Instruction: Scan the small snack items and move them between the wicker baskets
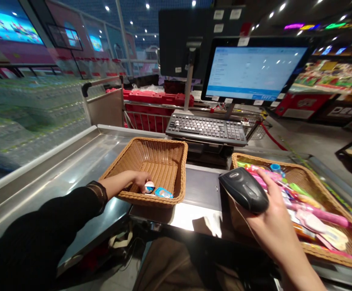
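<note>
In my right hand [276,218] is a black handheld barcode scanner [244,190], its body pointing up and left, with my fingers wrapped round it. My left hand [141,180] reaches into a brown woven basket [182,173], fingers curled closed at a small round package [149,186] in white, dark and blue; the fingertips are partly hidden. Beside it in the basket's near side lies a small blue packet [164,192]. Under and behind the scanner stands a second woven basket [327,182], filled with colourful goods, among them a pink tube-like item [327,216].
Both baskets stand on a metal checkout counter [103,147]. Behind are a keyboard [206,127], a lit monitor [255,72] and a shopping cart [148,121]. Stacked bottle packs [33,117] stand at the left. A red freezer [300,103] is farther right.
</note>
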The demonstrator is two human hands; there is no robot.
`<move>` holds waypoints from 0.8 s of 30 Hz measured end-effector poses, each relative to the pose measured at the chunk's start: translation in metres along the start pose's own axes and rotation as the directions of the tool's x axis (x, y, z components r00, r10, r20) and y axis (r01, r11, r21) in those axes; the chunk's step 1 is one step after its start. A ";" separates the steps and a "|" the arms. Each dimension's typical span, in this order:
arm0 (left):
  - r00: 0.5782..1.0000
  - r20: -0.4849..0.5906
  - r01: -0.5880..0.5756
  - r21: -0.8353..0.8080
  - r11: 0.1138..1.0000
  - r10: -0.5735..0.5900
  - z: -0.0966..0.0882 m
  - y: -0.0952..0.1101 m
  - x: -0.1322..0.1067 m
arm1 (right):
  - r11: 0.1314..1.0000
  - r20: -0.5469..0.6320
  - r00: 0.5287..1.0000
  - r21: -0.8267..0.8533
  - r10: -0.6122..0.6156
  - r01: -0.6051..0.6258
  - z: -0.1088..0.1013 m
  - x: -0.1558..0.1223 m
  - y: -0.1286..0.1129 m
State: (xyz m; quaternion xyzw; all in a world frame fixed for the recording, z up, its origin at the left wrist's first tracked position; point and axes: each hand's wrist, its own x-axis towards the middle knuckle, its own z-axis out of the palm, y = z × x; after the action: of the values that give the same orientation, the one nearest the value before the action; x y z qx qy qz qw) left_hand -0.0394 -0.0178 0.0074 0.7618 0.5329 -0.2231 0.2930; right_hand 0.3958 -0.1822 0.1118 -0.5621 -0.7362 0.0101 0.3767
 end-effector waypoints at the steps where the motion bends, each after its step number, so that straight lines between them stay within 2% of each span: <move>1: 1.000 -0.022 -0.007 0.004 1.000 0.007 -0.001 0.003 -0.001 | 1.000 -0.003 1.000 0.005 0.002 -0.002 0.000 -0.001 0.000; 7: 0.972 -0.234 0.054 0.136 0.989 -0.021 -0.019 0.022 -0.016 | 1.000 -0.004 1.000 -0.006 -0.012 0.012 -0.003 -0.001 0.002; 12: 0.914 -0.402 0.021 0.194 0.981 0.060 -0.037 0.032 -0.030 | 0.999 -0.020 0.999 0.019 0.028 -0.028 -0.002 -0.002 0.000; 17: 0.896 -0.425 -0.107 0.071 0.992 0.127 -0.037 0.042 -0.029 | 0.997 -0.021 0.998 0.046 0.059 -0.058 -0.005 -0.005 -0.007; 22: 0.899 -0.435 -0.088 -0.082 0.993 0.044 -0.026 0.042 -0.016 | 0.997 -0.047 0.997 0.051 0.056 -0.054 -0.010 -0.006 -0.009; 24: 0.894 -0.445 -0.117 -0.127 0.985 0.048 -0.025 0.039 -0.012 | 0.997 -0.058 0.997 0.047 0.056 -0.053 -0.012 -0.006 -0.008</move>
State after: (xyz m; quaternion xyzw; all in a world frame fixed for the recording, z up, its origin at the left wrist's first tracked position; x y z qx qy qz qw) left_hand -0.0059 -0.0193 0.0416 0.7901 0.5677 0.0083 0.2310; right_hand 0.3963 -0.1951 0.1206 -0.5733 -0.7087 0.0203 0.4107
